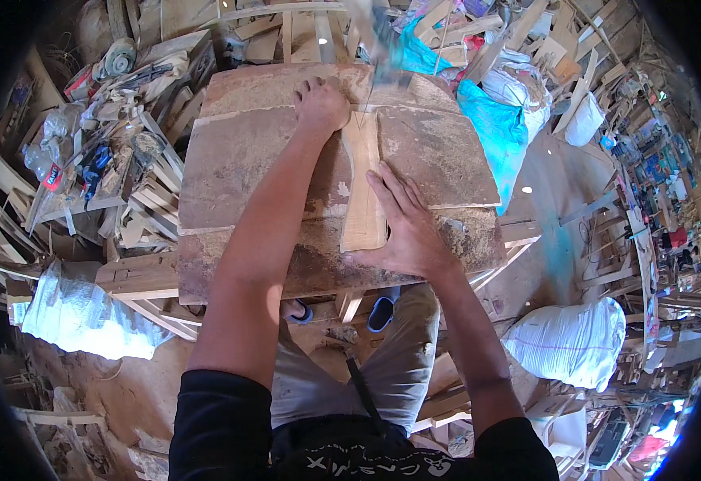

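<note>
A pale, shaped piece of wood [362, 192] lies lengthwise on a worn brown work table [246, 160]. It narrows in the middle, and pencil-like lines show on its top. At its far end stands a thin upright saw blade [366, 98], with a blurred machine part above it. My right hand [411, 228] grips the near part of the wood, its fingers along the right edge and its thumb at the near end. Beside the far end, my left hand [322, 104] rests on the table, fingers slightly bent and a little apart. Its thumb is hidden.
Wood offcuts [154, 204] pile up at the left, near a clear plastic bottle [42, 164]. A turquoise sheet [495, 132] hangs beyond the table's right edge. White sacks stand low at the left [86, 313] and right [571, 341]. More scrap wood lies behind.
</note>
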Available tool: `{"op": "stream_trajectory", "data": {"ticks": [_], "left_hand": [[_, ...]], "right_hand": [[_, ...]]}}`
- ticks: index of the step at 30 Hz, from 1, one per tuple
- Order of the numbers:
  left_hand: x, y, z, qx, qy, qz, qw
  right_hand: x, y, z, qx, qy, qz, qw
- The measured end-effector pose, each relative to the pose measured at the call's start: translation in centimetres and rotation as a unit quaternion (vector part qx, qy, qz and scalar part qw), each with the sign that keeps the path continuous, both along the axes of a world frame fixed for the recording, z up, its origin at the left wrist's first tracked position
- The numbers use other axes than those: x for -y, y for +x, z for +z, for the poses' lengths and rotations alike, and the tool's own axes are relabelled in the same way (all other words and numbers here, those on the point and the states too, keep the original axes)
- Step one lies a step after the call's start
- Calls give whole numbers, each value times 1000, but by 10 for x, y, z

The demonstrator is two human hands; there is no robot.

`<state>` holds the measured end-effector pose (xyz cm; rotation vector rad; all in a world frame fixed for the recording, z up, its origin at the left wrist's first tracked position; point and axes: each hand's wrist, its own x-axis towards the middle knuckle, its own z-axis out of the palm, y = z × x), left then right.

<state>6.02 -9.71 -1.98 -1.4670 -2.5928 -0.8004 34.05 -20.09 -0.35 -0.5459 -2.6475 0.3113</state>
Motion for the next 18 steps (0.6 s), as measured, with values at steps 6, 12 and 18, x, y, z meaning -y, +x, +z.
{"op": "stream_trajectory", "data": {"ticks": [6,12,18], "left_hand": [[0,-1,1,16,22,-15,1000],[-5,-4,-3,7,27,-6,1000],[-10,-7,-6,-4,37,-5,999]], "right_hand": [[-1,-2,0,3,-1,-7,1000],[-1,-4,1,13,2,-13,1000],[-1,-6,1,15,-10,-22,1000]]}}
